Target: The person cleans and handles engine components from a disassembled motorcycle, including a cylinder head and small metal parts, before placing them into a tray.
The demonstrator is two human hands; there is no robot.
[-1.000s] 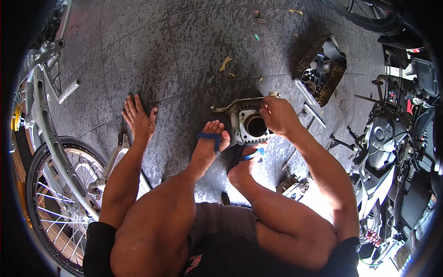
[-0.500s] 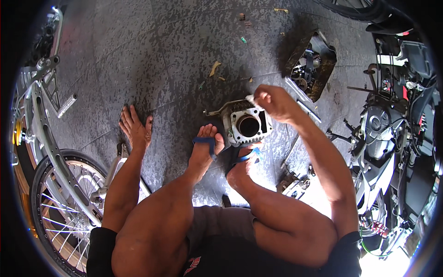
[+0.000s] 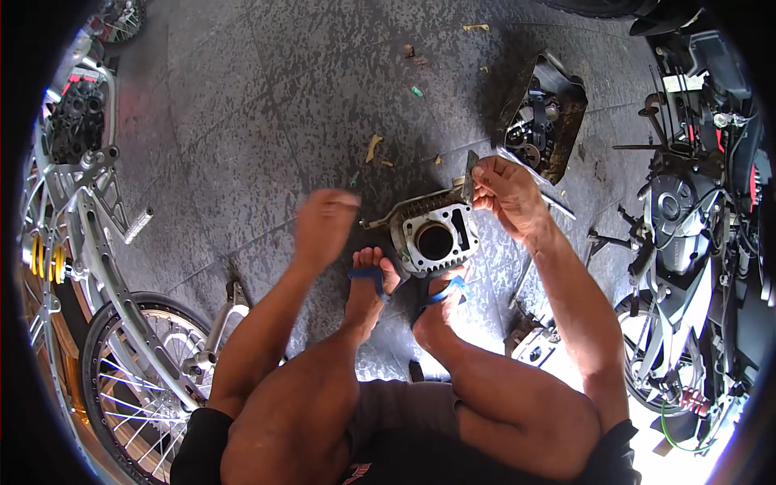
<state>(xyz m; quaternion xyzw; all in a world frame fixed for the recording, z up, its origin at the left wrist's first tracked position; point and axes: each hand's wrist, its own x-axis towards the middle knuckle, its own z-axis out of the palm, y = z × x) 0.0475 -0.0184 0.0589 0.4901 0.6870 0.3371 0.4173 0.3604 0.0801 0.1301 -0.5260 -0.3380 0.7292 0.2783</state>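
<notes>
An engine cylinder block (image 3: 412, 257) rests on the floor by my feet, its machined face and round bore turned up. Between the thumb and fingers of my right hand (image 3: 511, 196) is a thin, flat grey blade-like piece (image 3: 470, 178), upright just over the block's far right edge; whether it touches the block I cannot tell. My left hand (image 3: 325, 230) is raised to the left of the block, apart from it. Motion smears its fingers, so their pose is unclear.
A dark tray (image 3: 566, 153) with metal parts lies at the far right. Torn gasket scraps (image 3: 373, 149) are scattered on the floor. On the left stand a motorcycle frame (image 3: 105, 226) and a spoked wheel (image 3: 145, 380); another motorcycle engine (image 3: 675, 210) is at the right.
My left hand has lifted from the floor and swung right, toward the block. My right hand has shifted slightly right, and the flat piece in it now shows clearly.
</notes>
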